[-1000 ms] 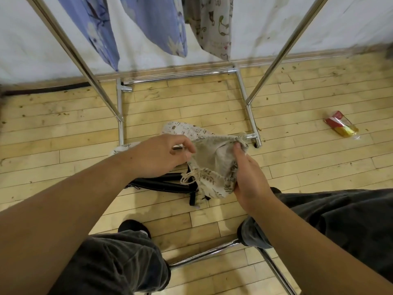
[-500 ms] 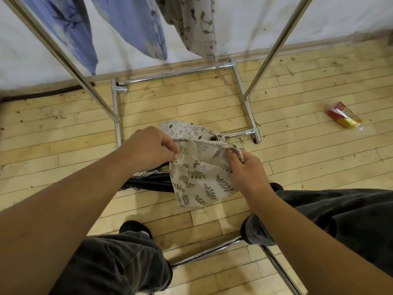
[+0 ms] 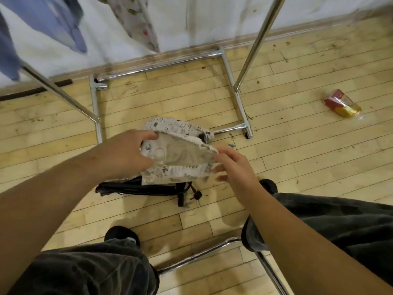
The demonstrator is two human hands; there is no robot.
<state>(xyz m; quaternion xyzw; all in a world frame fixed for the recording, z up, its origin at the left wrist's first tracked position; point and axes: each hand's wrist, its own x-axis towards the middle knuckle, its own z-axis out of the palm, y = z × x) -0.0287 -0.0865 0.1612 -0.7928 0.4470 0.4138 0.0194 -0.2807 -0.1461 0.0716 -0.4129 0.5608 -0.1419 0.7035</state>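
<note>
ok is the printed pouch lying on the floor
No, the left hand and right hand hold the printed pouch up by its edges, above the black bag.

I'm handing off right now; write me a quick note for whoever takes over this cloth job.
Left hand grips the printed pouch by its left rim.
Right hand is at the right rim; blurred, grip unclear.
The pouch is held above the black bag on the floor; a second printed cloth lies behind it.
Done: pouch picked up. Left: probably hang it on the rack.
</note>
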